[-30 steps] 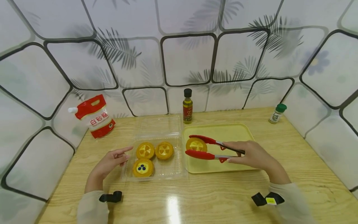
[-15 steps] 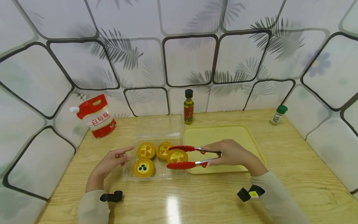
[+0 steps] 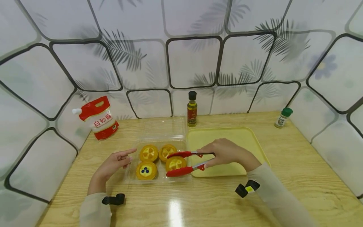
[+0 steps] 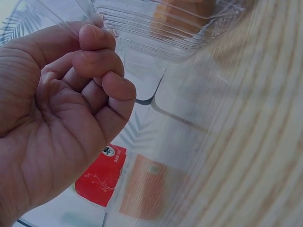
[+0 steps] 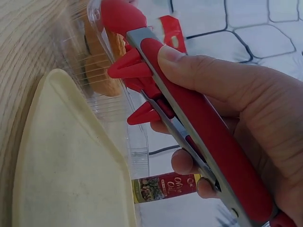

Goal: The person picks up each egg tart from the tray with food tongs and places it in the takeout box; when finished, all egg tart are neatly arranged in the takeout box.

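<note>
My right hand grips red-tipped kitchen tongs, its thumb lying along the red handle in the right wrist view. An egg tart sits between the tong tips, low in the front right of a clear plastic box. Whether the tips still press it cannot be seen. Two similar tarts fill the back of the box, and a blueberry-topped tart is at front left. At the box's left edge is my left hand, index finger stretched towards the rim and other fingers loosely bent.
A yellow tray lies right of the box, partly under my right forearm. Behind stand an olive oil bottle and the box's raised clear lid. A red sugar pouch stands left, a green-capped shaker far right.
My right hand has carried the tart in the tongs leftward from the tray and lowered it into the box's front right. The left hand has stayed at the box's left edge.
</note>
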Motion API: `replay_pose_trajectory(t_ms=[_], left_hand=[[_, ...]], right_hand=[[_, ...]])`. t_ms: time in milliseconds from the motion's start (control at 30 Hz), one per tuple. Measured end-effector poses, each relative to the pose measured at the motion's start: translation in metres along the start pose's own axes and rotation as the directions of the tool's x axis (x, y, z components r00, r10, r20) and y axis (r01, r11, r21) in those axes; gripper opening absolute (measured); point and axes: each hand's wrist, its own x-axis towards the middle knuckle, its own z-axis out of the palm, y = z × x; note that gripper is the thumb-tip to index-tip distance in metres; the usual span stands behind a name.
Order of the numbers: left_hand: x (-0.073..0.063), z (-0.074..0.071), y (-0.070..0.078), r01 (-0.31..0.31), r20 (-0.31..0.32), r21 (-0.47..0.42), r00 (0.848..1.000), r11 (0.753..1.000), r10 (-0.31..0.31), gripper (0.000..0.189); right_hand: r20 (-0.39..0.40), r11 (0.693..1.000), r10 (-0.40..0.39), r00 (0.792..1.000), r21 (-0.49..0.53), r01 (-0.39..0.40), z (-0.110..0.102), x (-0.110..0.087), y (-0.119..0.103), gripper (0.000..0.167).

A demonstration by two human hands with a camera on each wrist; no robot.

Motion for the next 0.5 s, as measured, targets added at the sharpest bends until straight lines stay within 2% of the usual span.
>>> replay_pose_trajectory(t_ms=[333,500], left_hand=[[0.0,0.0,-0.001,-0.001,0.009,-0.005,1.0,1.0,0.001,0.045],[0.0,0.0,0.0,0.008,0.004,-0.003,1.0,1.0,-0.008,0.045]], right_hand=[[0.101,0.999,-0.023,0.995,-0.021,0.025,-0.009,0.014,0.0,0.053],[0.153,0.999,-0.019,0.988,0.033,0.014,-0.015,0.019,0.003,0.053]])
